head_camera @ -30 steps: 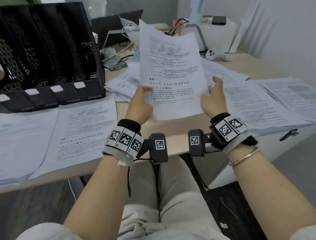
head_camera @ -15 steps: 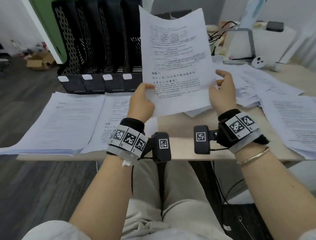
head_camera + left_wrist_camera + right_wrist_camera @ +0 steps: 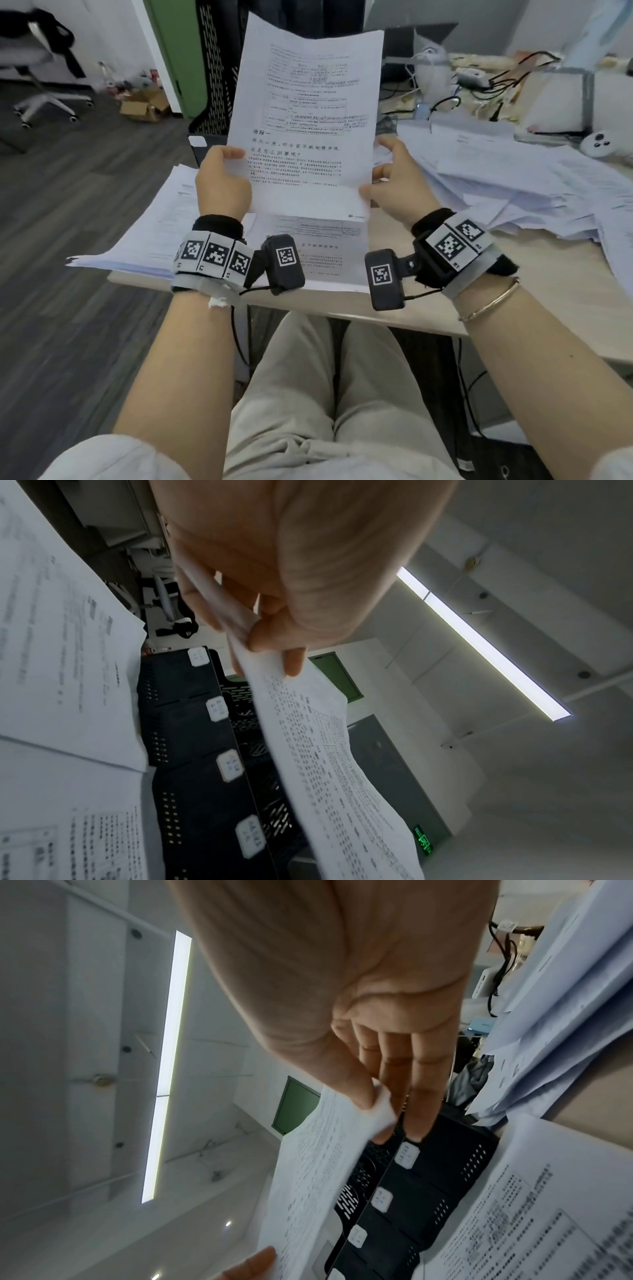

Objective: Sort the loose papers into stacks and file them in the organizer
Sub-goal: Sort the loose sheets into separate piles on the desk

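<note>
I hold one printed sheet (image 3: 305, 120) upright in front of me. My left hand (image 3: 233, 161) pinches its left edge, thumb on the printed side. My right hand (image 3: 380, 171) pinches the lower right edge. The left wrist view shows the left hand (image 3: 260, 631) gripping the sheet (image 3: 325, 750); in the right wrist view, the right hand's (image 3: 380, 1096) thumb and fingers nip the sheet's (image 3: 315, 1164) edge. The black mesh organizer (image 3: 212, 68) stands behind the sheet, its labelled slots (image 3: 192, 750) facing me. Two sorted stacks lie below: one at left (image 3: 164, 222), one under the sheet (image 3: 318, 253).
A loose heap of papers (image 3: 513, 178) covers the desk's right side. Cables and white devices (image 3: 479, 78) crowd the back right. The desk's front edge (image 3: 394, 318) runs just past my wrists. An office chair (image 3: 37, 68) and a cardboard box (image 3: 140, 106) stand on the floor at left.
Both hands have carried the sheet leftward, from beside the loose heap to over the sorted stacks before the organizer. The grip on both edges is unchanged.
</note>
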{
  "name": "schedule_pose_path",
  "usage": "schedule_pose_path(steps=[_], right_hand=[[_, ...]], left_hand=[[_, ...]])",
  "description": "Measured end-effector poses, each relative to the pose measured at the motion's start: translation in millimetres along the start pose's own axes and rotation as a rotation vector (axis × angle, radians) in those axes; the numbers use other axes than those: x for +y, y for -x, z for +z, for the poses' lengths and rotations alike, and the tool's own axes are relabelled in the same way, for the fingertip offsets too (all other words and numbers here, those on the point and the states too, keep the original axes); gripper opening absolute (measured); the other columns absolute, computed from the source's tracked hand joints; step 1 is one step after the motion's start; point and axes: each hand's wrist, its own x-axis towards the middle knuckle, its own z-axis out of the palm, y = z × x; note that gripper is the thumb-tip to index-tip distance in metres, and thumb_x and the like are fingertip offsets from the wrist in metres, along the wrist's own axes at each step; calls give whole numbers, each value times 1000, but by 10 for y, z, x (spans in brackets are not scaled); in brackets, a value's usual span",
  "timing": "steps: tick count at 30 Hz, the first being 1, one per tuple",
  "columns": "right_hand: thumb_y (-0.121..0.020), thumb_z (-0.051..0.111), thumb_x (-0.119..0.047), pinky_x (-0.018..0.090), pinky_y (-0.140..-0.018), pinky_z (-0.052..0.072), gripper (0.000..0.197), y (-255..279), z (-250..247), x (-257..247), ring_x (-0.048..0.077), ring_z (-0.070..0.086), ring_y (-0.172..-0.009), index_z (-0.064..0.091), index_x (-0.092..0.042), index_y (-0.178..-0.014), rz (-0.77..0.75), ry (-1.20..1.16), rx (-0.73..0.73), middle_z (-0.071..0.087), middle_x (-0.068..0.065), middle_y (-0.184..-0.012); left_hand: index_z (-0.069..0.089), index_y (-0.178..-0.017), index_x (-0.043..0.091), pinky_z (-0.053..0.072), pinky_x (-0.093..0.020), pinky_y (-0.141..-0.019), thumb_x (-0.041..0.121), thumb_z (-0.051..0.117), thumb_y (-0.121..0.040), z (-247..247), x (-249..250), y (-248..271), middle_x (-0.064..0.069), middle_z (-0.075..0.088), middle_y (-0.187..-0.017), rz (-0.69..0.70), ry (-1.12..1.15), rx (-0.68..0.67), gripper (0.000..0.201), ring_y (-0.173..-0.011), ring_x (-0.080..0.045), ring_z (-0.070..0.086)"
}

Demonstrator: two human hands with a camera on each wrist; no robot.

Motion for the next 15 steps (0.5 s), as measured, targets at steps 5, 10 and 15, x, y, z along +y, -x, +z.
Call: schedule_pose_path(steps=[5,10,15], right_hand=[[-86,60,-6,12,-49,42,79,-74,-12,113,9,55,-67,12,-13,-149,63,138,20,55,1,-80],[-87,61,-6,9,-37,34,62,-71,-6,270,8,48,-59,32,-8,-141,136,253,-98,49,-5,-76],[-86,61,-6,23,-53,39,50,24,81,372,13,49,-55,43,1,-132,166,402,-203,55,2,-64]], left_hand=[[56,-120,13,34,-18,-87,-12,35,-82,-64,-121,109,-4,51,-129,-36,-120,-69,50,-120,-19,46],[61,-114,15,37,-28,-91,-8,38,-83,-48,-316,222,-5,51,-130,-97,-232,-176,46,-120,-22,47],[60,-116,17,40,-33,-93,-2,47,-84,-78,-345,152,-5,52,-131,-128,-325,-230,39,-120,-24,49]])
